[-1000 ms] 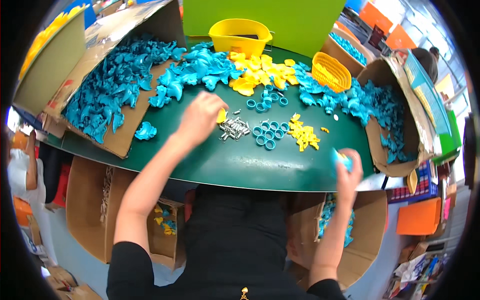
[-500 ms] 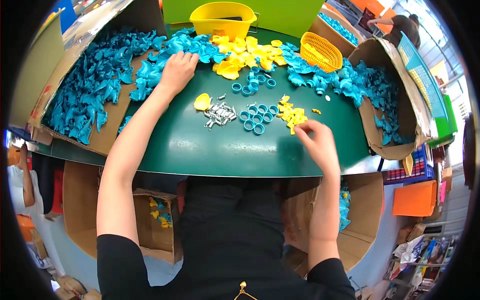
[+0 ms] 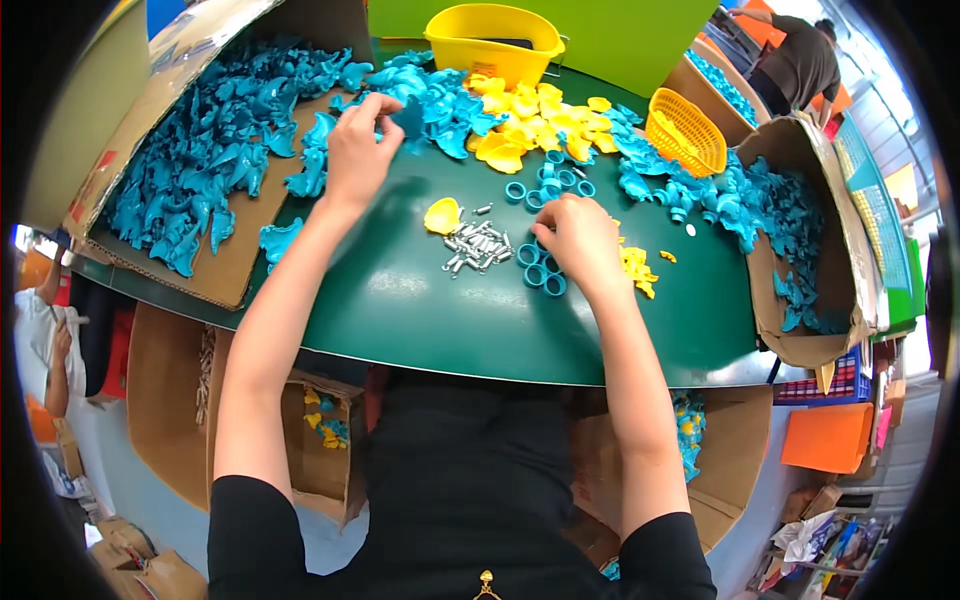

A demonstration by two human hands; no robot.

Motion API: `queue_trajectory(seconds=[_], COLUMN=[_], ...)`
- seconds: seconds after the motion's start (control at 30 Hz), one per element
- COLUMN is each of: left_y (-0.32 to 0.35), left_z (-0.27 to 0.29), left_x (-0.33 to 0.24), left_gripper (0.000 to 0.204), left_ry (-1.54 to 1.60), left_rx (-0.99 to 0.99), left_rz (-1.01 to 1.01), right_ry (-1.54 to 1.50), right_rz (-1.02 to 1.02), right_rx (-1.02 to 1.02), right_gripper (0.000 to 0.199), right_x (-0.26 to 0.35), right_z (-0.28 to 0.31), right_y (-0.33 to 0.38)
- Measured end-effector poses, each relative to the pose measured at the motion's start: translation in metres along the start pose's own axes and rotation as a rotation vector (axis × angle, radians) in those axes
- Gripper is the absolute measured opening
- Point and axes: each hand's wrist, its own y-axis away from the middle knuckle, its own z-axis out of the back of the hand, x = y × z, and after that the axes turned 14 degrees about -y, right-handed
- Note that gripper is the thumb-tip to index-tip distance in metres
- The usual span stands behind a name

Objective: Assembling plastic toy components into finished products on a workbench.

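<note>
My left hand (image 3: 358, 150) reaches into the pile of blue plastic parts (image 3: 430, 95) at the back of the green table (image 3: 420, 310) and pinches one blue piece (image 3: 408, 115). Over the group of small blue rings (image 3: 540, 270) rests my right hand (image 3: 582, 240), fingers curled down on them; what it holds is hidden. A heap of small silver metal pins (image 3: 475, 250) and one yellow part (image 3: 442, 215) lie between the hands. Small yellow bits (image 3: 636, 265) lie right of my right hand.
A cardboard tray of blue parts (image 3: 210, 150) lies at left, another cardboard box of blue parts (image 3: 800, 230) at right. A yellow bin (image 3: 493, 40) and yellow basket (image 3: 685, 130) stand at the back beside yellow parts (image 3: 530, 120). A person (image 3: 800, 60) works far right.
My left hand moved back into the blue pile and pinched a piece. My right hand came in from the table's right edge to the blue rings.
</note>
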Motion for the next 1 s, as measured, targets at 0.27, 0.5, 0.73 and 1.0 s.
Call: queue_trajectory(seconds=[0.27,0.5,0.73,1.0], left_y=[0.085,0.135,0.167,0.176], left_z=[0.041,0.035,0.068,0.073], left_x=[-0.084,-0.119,-0.176,-0.145], left_gripper=[0.016,0.014,0.033,0.028], left_ry=[0.769,0.393,-0.033,0.072], left_rx=[0.866,0.429,0.485,0.509], left_rz=[0.268,-0.094,-0.232,-0.38], right_ry=[0.061,0.043,-0.87,-1.346], right_rz=[-0.213,-0.146,-0.131,-0.493], right_rx=[0.141,0.238,0.045,0.232], right_gripper=[0.015,0.016,0.011,0.019], right_x=[0.006,0.0,-0.008,-0.018], right_z=[0.006,0.021,0.043,0.019], right_y=[-0.019,-0.037,0.064,0.15])
